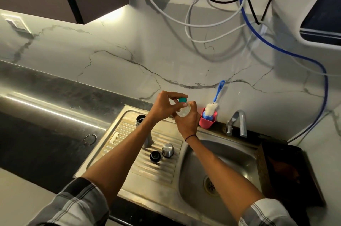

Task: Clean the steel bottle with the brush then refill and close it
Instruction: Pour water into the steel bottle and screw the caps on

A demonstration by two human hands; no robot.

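Steel bottle (145, 130) stands open and upright on the ribbed drainboard (162, 163) of the sink (230, 154), partly hidden behind the left forearm. Its steel cap (168, 150) and black inner lid (155, 156) lie just beside each other on the drainboard, near the bottle's base. Above them, the right hand (186, 120) grips a small clear bottle (183, 111), while the left hand (166, 105) pinches its green cap (183, 99). The brush (214, 104) leans in a pink holder (207, 120) near the tap (238, 122).
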